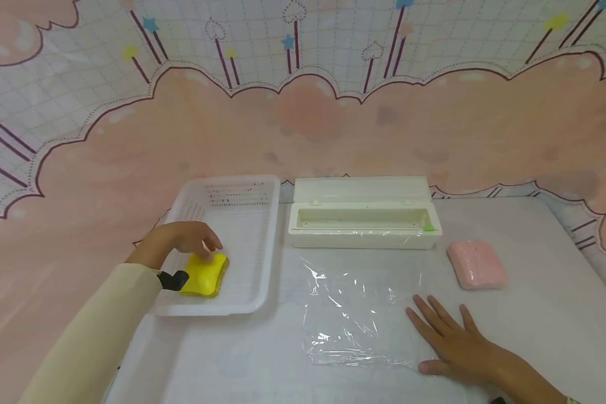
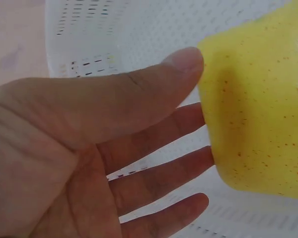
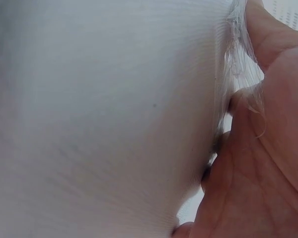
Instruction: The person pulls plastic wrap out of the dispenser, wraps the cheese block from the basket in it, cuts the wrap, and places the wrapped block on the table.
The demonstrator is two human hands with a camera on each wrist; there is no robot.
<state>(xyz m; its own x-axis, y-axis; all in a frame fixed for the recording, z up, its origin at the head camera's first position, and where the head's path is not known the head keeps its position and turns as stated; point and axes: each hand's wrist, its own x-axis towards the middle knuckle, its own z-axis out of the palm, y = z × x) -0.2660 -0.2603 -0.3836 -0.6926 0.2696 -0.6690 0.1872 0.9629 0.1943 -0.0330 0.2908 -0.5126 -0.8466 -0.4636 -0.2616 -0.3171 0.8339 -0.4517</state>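
My left hand reaches into a white basket and pinches the edge of a yellow sponge. In the left wrist view the thumb overlaps a corner of the speckled yellow sponge, and some fingertips are hidden behind its edge. My right hand lies with spread fingers at the right edge of a sheet of clear plastic wrap on the table. Seen from the right wrist, wrinkled plastic wrap runs up beside the thumb of the right hand.
Behind the plastic wrap stands a white wrap dispenser, its lid raised and a green slider on its front edge. To the right lies a pink block with a shiny surface. A patterned cloth hangs at the back.
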